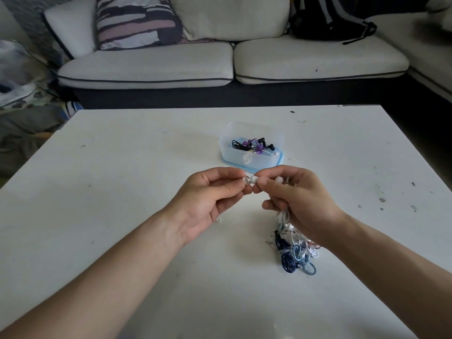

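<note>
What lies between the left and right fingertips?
A white earbud, pinched from both sides by the left hand and right hand, seen in the head view.

A white table (122, 167), scuffed with small dark marks, fills the foreground. Toward its far middle stands a clear plastic box (247, 130) with a blue edge, holding black and purple earphones (254, 144). Nearer, to the right, a tangle of earphone cords (294, 256), white and blue, rests on the surface.

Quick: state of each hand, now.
Left hand: pinches the white earbud.
Right hand: pinches the same earbud, fingers curled round its white cable.
</note>
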`<action>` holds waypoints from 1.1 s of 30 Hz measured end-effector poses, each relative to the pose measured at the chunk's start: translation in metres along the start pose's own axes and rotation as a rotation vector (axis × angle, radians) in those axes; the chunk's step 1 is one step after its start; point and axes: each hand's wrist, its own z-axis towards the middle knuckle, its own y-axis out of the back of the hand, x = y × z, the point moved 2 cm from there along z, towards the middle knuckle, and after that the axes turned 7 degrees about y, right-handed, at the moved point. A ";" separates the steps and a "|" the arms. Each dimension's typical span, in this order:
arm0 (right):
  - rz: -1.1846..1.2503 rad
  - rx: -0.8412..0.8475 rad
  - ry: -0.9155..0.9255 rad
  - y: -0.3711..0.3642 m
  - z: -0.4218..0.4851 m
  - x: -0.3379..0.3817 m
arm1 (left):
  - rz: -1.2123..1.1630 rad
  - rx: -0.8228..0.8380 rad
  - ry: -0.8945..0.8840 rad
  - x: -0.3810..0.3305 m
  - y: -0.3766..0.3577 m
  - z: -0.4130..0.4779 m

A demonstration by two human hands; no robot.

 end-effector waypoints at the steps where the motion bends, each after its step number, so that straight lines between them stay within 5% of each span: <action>1: -0.018 0.003 0.003 0.001 0.000 0.000 | 0.006 0.000 -0.004 -0.001 0.000 0.000; 19: -0.079 -0.028 -0.018 0.004 0.002 -0.006 | 0.169 0.015 -0.036 0.000 0.003 0.005; 33: -0.072 0.101 -0.098 0.007 0.002 -0.005 | 0.285 0.066 -0.038 0.002 0.008 0.010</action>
